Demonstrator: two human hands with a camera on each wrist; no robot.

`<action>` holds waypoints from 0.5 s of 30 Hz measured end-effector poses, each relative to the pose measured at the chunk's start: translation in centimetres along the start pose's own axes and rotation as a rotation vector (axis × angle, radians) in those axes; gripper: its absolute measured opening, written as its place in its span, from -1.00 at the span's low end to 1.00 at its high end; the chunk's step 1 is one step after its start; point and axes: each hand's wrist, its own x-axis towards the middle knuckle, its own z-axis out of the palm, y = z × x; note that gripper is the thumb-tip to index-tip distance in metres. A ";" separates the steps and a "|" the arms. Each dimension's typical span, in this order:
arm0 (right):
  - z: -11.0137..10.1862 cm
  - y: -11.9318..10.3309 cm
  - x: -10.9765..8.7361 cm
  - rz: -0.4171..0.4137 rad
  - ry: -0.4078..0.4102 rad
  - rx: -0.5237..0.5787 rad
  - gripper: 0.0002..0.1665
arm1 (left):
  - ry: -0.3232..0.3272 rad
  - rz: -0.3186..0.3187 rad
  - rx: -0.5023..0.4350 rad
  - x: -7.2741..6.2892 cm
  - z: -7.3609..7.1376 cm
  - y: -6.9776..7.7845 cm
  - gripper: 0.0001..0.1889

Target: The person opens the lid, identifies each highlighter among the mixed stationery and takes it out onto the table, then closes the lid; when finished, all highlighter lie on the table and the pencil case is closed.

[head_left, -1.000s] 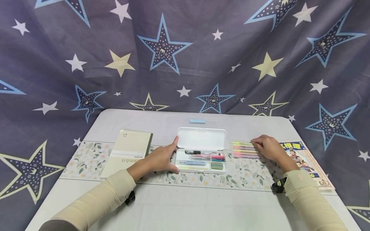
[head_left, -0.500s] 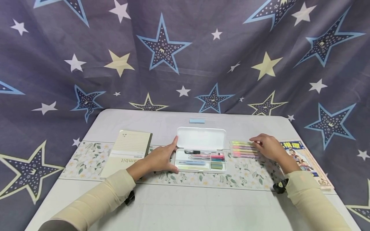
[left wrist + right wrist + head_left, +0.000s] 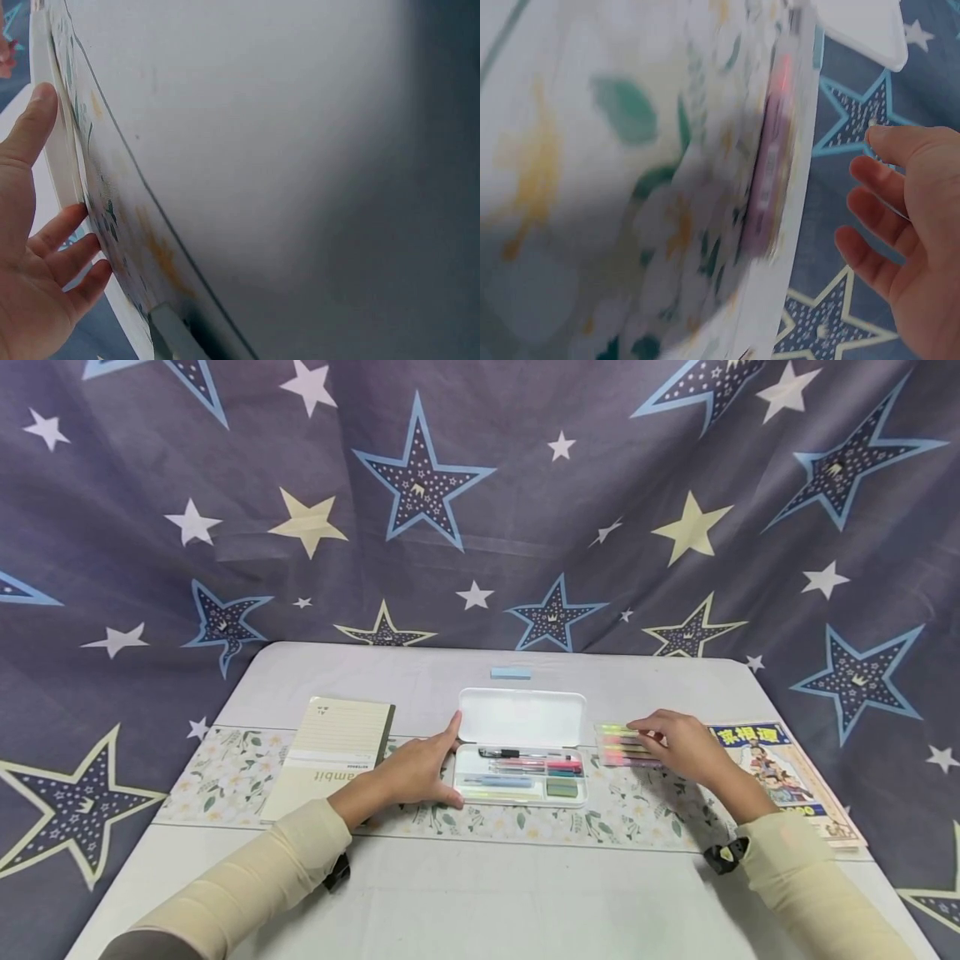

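An open white pencil case [image 3: 522,717] lies mid-table, its lid laid back. In its tray are a black pen [image 3: 501,752], several pink and blue pens and a green block [image 3: 562,787]. My left hand [image 3: 416,770] rests at the case's left end, thumb and fingers spread along it. To the right lies a clear pack of several coloured highlighters [image 3: 617,745]. My right hand [image 3: 684,747] is over the pack's right end, hiding part of it. In the right wrist view its loosely bent fingers [image 3: 874,214] show nothing between them, beside the purple-barrelled highlighter [image 3: 769,172].
A cream notebook [image 3: 330,747] lies left of the case, partly under my left forearm. A colourful booklet [image 3: 780,777] lies beyond my right wrist. Behind the case is a small blue block [image 3: 511,673]. A floral strip [image 3: 225,777] crosses the white table.
My right hand has moved left from the end of the highlighter pack to farther over it, baring more of the booklet. My left hand has stayed at the pencil case.
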 end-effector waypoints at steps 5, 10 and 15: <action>0.2 -1.8 0.3 -0.045 0.000 0.042 -0.74 | -0.003 -0.004 0.008 0.0 0.0 -0.1 0.54; 0.7 -3.5 0.7 -0.076 -0.024 0.095 -0.72 | -0.003 -0.002 0.013 0.1 0.1 -0.1 0.54; 1.2 -5.0 1.1 -0.118 -0.035 0.095 -0.73 | 0.002 -0.003 0.020 0.2 0.2 -0.2 0.54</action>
